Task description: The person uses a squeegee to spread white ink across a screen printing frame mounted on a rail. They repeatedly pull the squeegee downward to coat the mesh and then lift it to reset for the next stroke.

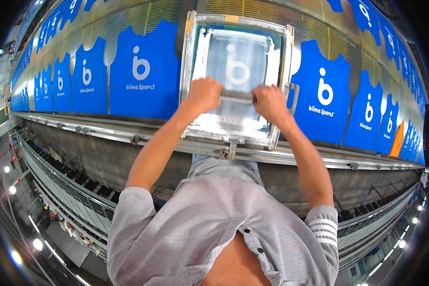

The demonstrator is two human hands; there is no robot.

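Note:
A screen-printing frame (289,52) with a pale, ink-smeared mesh lies across the long table in front of me. Over the mesh, a squeegee (237,96) spans the gap between my hands. My left hand (205,95) is closed round its left end, and my right hand (271,104) grips the right end. Through the mesh a white emblem shows. Beside the frame lie blue garment panels, one on the left (145,69) and one on the right (317,86), each with a white print.
Several more blue panels line the table both ways, with another row beyond. A metal rail (109,129) runs along the near edge, under the frame's front. A grey handle (294,97) sticks out from the frame's right side. An orange piece (396,140) lies far right.

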